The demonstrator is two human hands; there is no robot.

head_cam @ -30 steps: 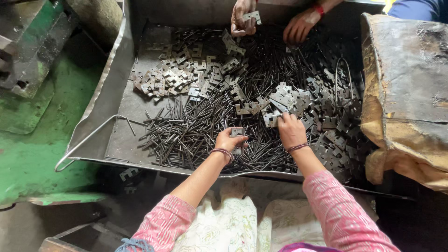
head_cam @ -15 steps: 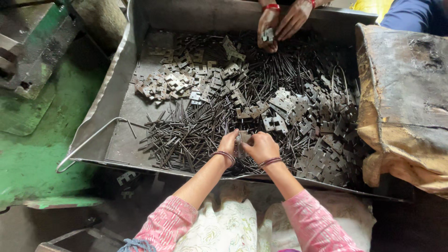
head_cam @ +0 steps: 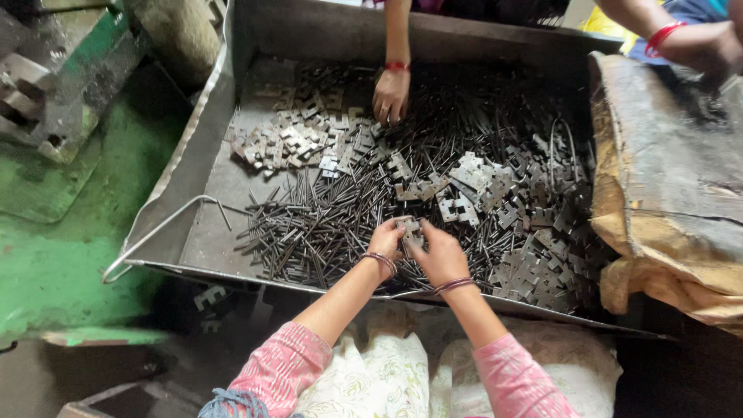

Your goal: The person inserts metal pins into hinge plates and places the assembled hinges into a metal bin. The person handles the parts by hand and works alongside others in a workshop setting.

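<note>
Close to the tray's (head_cam: 193, 166) near edge, left hand (head_cam: 387, 238) and right hand (head_cam: 439, 255) meet, fingers pinched together on a small notched plate (head_cam: 408, 227). Pins (head_cam: 309, 232) crowd left, plates (head_cam: 534, 255) right; bare tray floor lies far left.

Dull grey metal tray (head_cam: 209, 166), matt steel plates (head_cam: 472, 174), dark pins (head_cam: 309, 228)

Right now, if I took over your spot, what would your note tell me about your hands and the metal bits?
Left hand and right hand meet over the tray's near edge, together gripping a small notched metal plate.
Thin dark pins lie heaped under and left of them; more loose plates sit just beyond.
A sorted-looking plate pile lies far left.
Another person's hand works the far side.
Most pieces remain mixed in the tray.
</note>
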